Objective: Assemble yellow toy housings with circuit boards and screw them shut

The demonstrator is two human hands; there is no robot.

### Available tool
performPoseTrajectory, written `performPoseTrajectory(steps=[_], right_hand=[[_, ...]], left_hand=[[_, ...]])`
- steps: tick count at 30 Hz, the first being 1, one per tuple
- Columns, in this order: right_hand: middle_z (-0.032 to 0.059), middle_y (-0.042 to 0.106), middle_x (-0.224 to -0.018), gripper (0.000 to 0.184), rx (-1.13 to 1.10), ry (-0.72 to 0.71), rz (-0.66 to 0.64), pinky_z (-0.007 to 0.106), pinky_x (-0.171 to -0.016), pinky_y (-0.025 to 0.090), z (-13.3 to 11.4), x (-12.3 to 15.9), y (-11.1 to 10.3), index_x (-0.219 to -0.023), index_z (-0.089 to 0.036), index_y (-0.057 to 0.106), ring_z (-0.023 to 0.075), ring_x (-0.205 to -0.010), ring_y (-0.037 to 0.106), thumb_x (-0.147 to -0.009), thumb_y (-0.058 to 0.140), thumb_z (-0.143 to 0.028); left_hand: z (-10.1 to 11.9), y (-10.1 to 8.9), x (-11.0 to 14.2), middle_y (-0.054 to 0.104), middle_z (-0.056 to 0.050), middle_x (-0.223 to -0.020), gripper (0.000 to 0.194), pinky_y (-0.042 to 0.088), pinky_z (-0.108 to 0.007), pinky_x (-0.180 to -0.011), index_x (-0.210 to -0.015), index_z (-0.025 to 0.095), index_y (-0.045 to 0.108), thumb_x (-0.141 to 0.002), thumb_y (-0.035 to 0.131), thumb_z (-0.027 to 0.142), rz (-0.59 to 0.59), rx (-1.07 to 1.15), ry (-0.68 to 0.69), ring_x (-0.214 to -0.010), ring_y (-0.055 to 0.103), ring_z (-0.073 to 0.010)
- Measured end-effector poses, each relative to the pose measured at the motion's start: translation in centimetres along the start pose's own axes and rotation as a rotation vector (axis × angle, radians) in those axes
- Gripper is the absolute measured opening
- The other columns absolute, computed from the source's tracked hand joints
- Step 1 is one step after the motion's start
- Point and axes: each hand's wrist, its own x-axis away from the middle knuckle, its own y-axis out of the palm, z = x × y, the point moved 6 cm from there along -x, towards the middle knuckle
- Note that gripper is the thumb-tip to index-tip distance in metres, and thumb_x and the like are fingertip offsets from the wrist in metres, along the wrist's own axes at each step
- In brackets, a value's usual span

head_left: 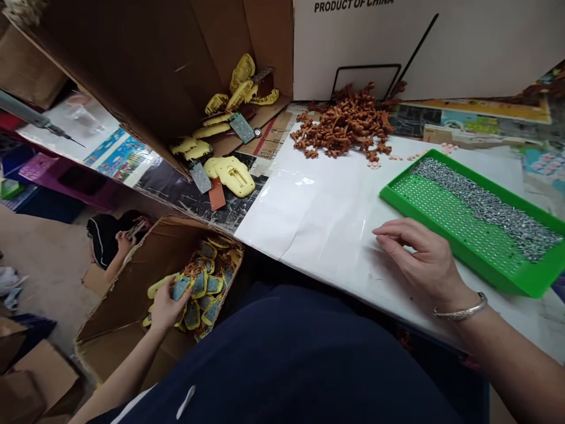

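Note:
My left hand [166,307] reaches down into a cardboard box [110,347] beside the table. Its thumb and fingers are around a yellow plastic casing with a grey circuit board [180,288]; how firmly they grip it is hard to see. Many similar yellow casings with boards [214,285] lie heaped beneath, with some brown pieces among them. Over the white tabletop [309,218], my right hand [415,256] is relaxed with fingers loosely extended and nothing visible in them. A green perforated tray [463,229] of small silver screws [494,209] is just beyond it.
Brown plastic pieces [348,123] form a pile at the back. Yellow casings [232,175] and loose boards spill from a tipped cardboard box [269,41]. An electric screwdriver [39,121] hangs at the left. Another person's hand [126,240] shows beyond the lower box.

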Motion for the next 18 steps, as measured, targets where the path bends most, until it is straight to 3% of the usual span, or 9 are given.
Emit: performPoseTrajectory(steps=[3,6,8,10,11,12,14,16,18], right_hand=[[0.0058,0.071,-0.084,0.01,0.005,-0.072,-0.066,0.032,-0.063,0.056,-0.4,-0.3,0.6,-0.086,-0.025,0.07,0.0187,-0.074,0.068,-0.089,0.061,-0.024],[0.0061,0.071,-0.085,0.01,0.022,-0.106,-0.096,0.03,-0.063,0.056,-0.4,-0.4,1.0,-0.088,-0.024,0.07,0.0176,-0.073,0.069,-0.09,0.06,-0.022],[0.0058,0.072,-0.084,0.01,0.026,-0.117,-0.119,0.03,-0.063,0.056,-0.5,-0.5,1.5,-0.088,-0.024,0.069,0.0172,-0.072,0.068,-0.091,0.06,-0.022],[0.0052,0.071,-0.083,0.011,0.014,-0.127,-0.151,0.029,-0.063,0.056,-0.6,-0.7,2.1,-0.088,-0.023,0.069,0.0165,-0.07,0.068,-0.092,0.059,-0.021],[0.0049,0.071,-0.082,0.011,0.007,-0.135,-0.171,0.028,-0.063,0.056,-0.8,-0.9,2.5,-0.088,-0.023,0.068,0.016,-0.07,0.068,-0.092,0.058,-0.021],[0.0045,0.071,-0.081,0.012,0.001,-0.145,-0.192,0.027,-0.063,0.055,-0.9,-1.0,2.8,-0.089,-0.022,0.068,0.0153,-0.069,0.068,-0.093,0.057,-0.02],[0.0037,0.071,-0.08,0.012,0.006,-0.179,-0.226,0.025,-0.062,0.054,-1.3,-1.2,3.5,-0.088,-0.021,0.067,0.0138,-0.068,0.068,-0.094,0.056,-0.019],[0.0031,0.07,-0.079,0.014,0.029,-0.218,-0.241,0.023,-0.061,0.053,-1.6,-1.2,3.9,-0.088,-0.019,0.067,0.0124,-0.067,0.067,-0.095,0.055,-0.018],[0.0031,0.07,-0.08,0.014,0.056,-0.235,-0.249,0.023,-0.062,0.053,-1.7,-1.1,4.1,-0.088,-0.019,0.067,0.0118,-0.067,0.068,-0.096,0.055,-0.017]], left_hand=[[-0.3,1.2,0.1,0.062,-0.018,-0.101,0.062,0.048,-0.066,-0.099,-0.106,0.017,0.058,-0.063,0.059,0.062,0.024,-0.014,-0.005,-0.112,0.061,-0.0484],[2.0,0.3,-1.6,0.053,-0.027,-0.13,0.062,0.037,-0.067,-0.111,-0.119,0.014,0.055,-0.074,0.055,0.056,0.124,-0.014,0.038,-0.135,0.045,-0.0489],[5.6,-1.6,-3.4,0.039,-0.026,-0.148,0.059,0.028,-0.061,-0.12,-0.131,0.015,0.048,-0.084,0.052,0.051,0.233,-0.007,0.133,-0.146,0.034,-0.0417],[11.5,-4.3,-4.9,0.041,-0.025,-0.147,0.054,0.03,-0.059,-0.12,-0.134,0.017,0.047,-0.088,0.056,0.045,0.408,0.033,0.439,-0.142,0.04,-0.0391],[14.7,-5.4,-5.6,0.046,-0.02,-0.145,0.051,0.033,-0.058,-0.119,-0.136,0.022,0.046,-0.089,0.057,0.04,0.431,0.042,0.611,-0.141,0.043,-0.0368],[17.9,-6.1,-6.5,0.049,-0.016,-0.144,0.051,0.035,-0.057,-0.118,-0.138,0.026,0.045,-0.089,0.057,0.036,0.405,0.03,0.761,-0.14,0.044,-0.0348],[23.6,-6.5,-8.6,0.047,-0.014,-0.148,0.056,0.035,-0.054,-0.119,-0.144,0.028,0.041,-0.089,0.055,0.031,0.242,-0.072,0.967,-0.141,0.043,-0.0327],[28.1,-6.1,-10.9,0.038,-0.016,-0.156,0.069,0.032,-0.054,-0.121,-0.149,0.023,0.036,-0.084,0.056,0.027,0.039,-0.216,1.075,-0.146,0.036,-0.0338],[31.2,-5.1,-12.8,0.031,-0.017,-0.16,0.08,0.028,-0.054,-0.122,-0.152,0.019,0.034,-0.077,0.06,0.027,-0.174,-0.382,1.14,-0.15,0.029,-0.0364]])
